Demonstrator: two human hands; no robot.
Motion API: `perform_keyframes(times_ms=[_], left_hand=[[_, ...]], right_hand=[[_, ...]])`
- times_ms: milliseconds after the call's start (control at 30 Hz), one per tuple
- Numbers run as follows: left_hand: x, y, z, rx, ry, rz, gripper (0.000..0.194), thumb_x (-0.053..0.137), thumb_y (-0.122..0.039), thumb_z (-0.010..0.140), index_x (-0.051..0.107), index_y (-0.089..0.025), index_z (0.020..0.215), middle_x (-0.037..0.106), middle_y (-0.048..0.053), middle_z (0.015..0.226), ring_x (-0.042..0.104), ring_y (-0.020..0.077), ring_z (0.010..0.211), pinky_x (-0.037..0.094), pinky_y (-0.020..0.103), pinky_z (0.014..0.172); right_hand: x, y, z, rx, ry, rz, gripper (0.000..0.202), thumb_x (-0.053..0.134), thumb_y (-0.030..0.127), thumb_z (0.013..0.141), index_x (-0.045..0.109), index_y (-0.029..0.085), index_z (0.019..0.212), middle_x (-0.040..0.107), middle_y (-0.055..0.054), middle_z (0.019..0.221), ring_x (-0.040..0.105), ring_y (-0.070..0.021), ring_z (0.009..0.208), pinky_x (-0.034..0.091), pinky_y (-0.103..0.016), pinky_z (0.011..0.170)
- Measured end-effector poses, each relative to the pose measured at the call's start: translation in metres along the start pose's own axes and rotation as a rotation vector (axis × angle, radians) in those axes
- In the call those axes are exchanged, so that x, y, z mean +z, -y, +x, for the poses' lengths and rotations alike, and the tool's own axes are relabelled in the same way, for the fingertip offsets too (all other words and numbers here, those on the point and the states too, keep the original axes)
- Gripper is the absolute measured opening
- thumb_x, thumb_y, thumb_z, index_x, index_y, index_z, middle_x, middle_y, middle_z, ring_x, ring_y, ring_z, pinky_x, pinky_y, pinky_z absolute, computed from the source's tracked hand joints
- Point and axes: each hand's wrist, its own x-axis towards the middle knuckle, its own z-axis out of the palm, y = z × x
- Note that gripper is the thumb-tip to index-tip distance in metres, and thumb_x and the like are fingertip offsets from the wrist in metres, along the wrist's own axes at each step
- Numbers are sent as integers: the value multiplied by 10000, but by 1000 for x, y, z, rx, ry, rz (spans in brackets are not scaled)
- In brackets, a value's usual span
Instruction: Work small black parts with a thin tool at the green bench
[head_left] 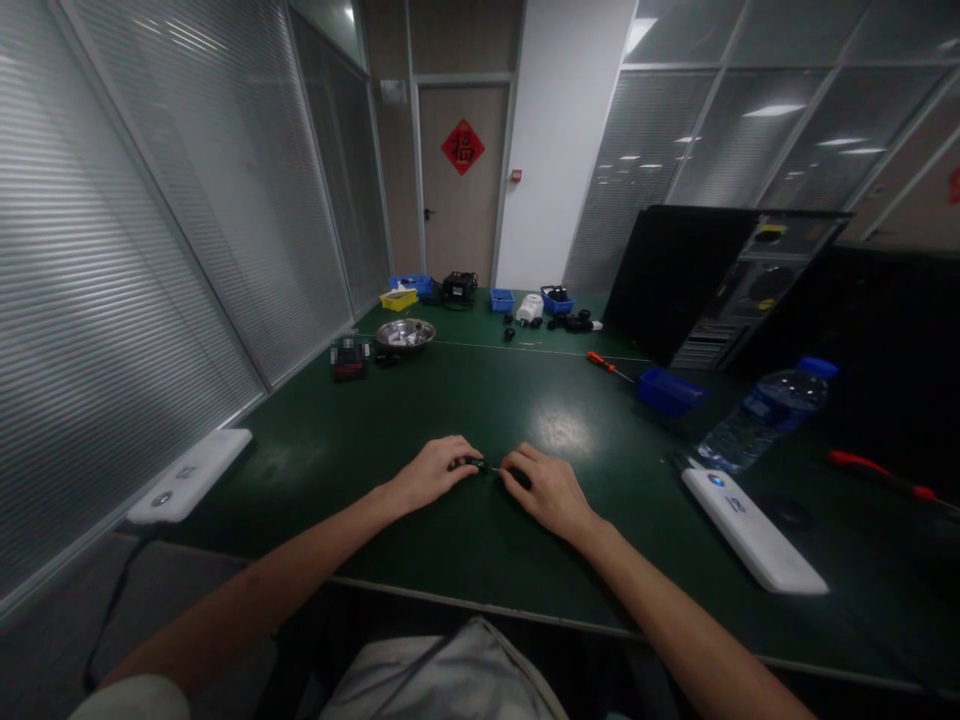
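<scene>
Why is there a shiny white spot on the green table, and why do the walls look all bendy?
Head view: the spot is glare from a ceiling light bouncing off the table; the wide lens bends the walls toward the edges; the room is dim, so the small dark thing between the left hand and right hand looks murky.

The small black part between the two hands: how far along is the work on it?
Done: nothing looks finished. In hand: the left hand and right hand both grip the small black part low over the green table. Left: the orange screwdriver and the blue tray lie untouched farther back.
</scene>
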Motion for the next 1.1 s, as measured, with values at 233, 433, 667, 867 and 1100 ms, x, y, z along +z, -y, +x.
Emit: perform_keyframes(times_ms=[233, 433, 667, 867, 1100], left_hand=[[0, -5, 1, 10, 10, -22, 243, 600, -322, 1009, 748, -206, 1162, 706, 55, 1082, 642, 161, 911, 490, 274, 827], [0, -6, 0, -41, -22, -35, 223, 639, -320, 987, 766, -222, 1141, 729, 36, 1059, 651, 162, 895, 483, 272, 813], [3, -5, -1, -10, -28, -48, 220, 631, -318, 990, 776, -215, 1119, 732, 47, 1072, 665, 166, 931, 495, 281, 855], [2, -5, 0, -76, -42, -121, 230, 662, -339, 967, 769, -212, 1127, 737, 49, 1058, 671, 173, 928, 511, 281, 837], [3, -11, 0, -31, -4, -80, 203, 650, -310, 971, 768, -208, 1101, 717, 46, 1019, 648, 159, 888, 492, 272, 810]], right_hand=[[2, -2, 0, -24, 13, -16, 209, 484, 358, 1064, 667, 257, 1072, 651, -20, 1046, 642, -162, 851, 398, -265, 677], [1, 0, 0, -62, -9, 39, 228, 434, 354, 1089, 637, 251, 1102, 645, -22, 1046, 635, -156, 829, 414, -273, 697], [5, -3, 1, -79, 3, -6, 210, 457, 365, 1078, 636, 254, 1076, 648, -25, 1031, 628, -165, 818, 386, -273, 657], [4, -1, 0, -94, -14, 36, 223, 414, 350, 1098, 612, 246, 1105, 645, -27, 1028, 627, -156, 803, 402, -273, 678], [6, 0, 1, -103, 12, -24, 192, 465, 343, 1077, 631, 247, 1073, 651, -21, 1023, 633, -155, 796, 395, -275, 658]])
